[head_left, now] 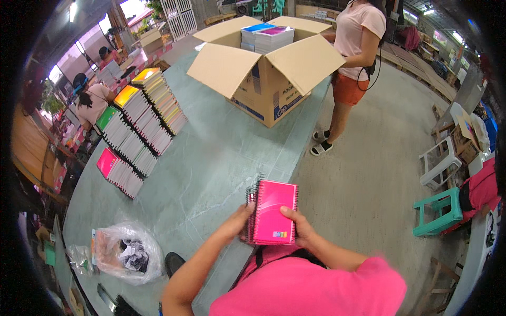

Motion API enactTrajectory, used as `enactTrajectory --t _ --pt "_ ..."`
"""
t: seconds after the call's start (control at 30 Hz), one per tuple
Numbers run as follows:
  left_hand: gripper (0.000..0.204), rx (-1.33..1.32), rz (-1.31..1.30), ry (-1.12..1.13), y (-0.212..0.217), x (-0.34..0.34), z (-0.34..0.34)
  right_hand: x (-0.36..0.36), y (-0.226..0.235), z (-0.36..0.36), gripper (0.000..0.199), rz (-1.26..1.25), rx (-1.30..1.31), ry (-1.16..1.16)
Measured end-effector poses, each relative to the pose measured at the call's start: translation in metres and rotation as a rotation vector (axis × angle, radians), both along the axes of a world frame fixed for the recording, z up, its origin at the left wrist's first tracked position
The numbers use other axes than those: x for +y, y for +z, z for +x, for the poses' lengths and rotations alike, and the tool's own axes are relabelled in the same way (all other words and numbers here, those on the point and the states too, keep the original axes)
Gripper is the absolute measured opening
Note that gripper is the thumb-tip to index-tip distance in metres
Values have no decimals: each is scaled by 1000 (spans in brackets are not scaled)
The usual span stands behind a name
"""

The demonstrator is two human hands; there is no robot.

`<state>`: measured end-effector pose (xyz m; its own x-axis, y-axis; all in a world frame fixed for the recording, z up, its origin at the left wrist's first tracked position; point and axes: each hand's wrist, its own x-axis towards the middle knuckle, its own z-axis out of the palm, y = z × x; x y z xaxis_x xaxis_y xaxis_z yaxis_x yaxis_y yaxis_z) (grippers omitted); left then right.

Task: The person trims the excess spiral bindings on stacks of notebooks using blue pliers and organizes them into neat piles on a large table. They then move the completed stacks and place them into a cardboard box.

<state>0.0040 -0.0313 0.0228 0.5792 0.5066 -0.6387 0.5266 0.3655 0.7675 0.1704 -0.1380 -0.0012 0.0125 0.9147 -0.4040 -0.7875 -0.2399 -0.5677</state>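
A stack of pink spiral notebooks (275, 208) is held between my two hands, just over the near edge of the table. My left hand (241, 220) closes on the wire-bound left side of the stack. On the other side, my right hand (301, 227) grips the right edge, its thumb lying on the glossy top cover. Most of my fingers are hidden behind the notebooks. Farther left on the table stand tall piles of spiral notebooks: pink (119, 171), green (125, 139), orange-topped (142, 117) and yellow-topped (159, 98).
An open cardboard box (263, 92) with notebooks inside stands on the grey-green table (205, 158). A person (358, 47) stands beside it. A clear plastic bag (129, 253) lies near left. Green (437, 210) and white stools (443, 160) are at right.
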Motion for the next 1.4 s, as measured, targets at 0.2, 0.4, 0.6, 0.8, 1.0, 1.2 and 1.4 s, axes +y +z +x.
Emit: enactTrajectory --t 0.2,0.4,0.6,0.8,1.0,1.2,1.4 --pt "68 -416 17 449 -1 -14 9 16 29 12 98 501 -655 -11" --pt "61 -871 2 674 43 10 -61 73 25 -46 116 1044 -1130 -64" --pt "64 -1181 -90 837 -23 23 -124 106 -17 -111 116 1084 -996 89" --pt "73 -794 287 955 3 21 -142 131 -13 -123 120 1211 -1072 261" --pt "69 -606 416 988 -4 24 -146 125 -16 -138 132 1073 -725 337" --pt "60 -690 280 1106 14 19 -134 147 -22 -130 138 1157 -1173 385" --pt "58 -798 202 1022 -19 38 -144 151 -31 -131 130 1122 -964 411"
